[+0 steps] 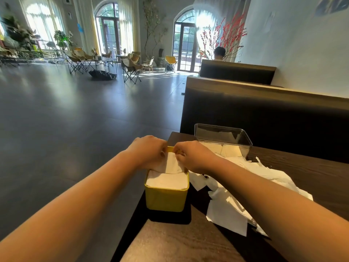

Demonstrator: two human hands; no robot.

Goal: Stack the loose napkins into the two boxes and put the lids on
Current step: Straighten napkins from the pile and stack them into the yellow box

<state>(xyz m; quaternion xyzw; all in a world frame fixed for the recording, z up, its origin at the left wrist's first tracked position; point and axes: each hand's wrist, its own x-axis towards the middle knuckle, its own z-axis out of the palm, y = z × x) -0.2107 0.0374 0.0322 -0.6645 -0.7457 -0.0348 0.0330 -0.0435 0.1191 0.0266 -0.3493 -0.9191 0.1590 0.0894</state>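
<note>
Both forearms reach to the yellow box [166, 199], where the left hand [149, 150] and right hand [192, 157], close together, pinch a napkin [172, 164] onto its nearly full stack. Right of it lie loose napkins [236, 205]; the clear box [222, 140] stands beyond. Filling seems underway; next, press flat and fetch more.

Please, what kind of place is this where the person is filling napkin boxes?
Probably a café or restaurant dining room. Booth seats with high dark backs stand behind the wooden table, folding chairs and small tables stand across the floor, and a yellow box and a clear box hold paper napkins.
</note>
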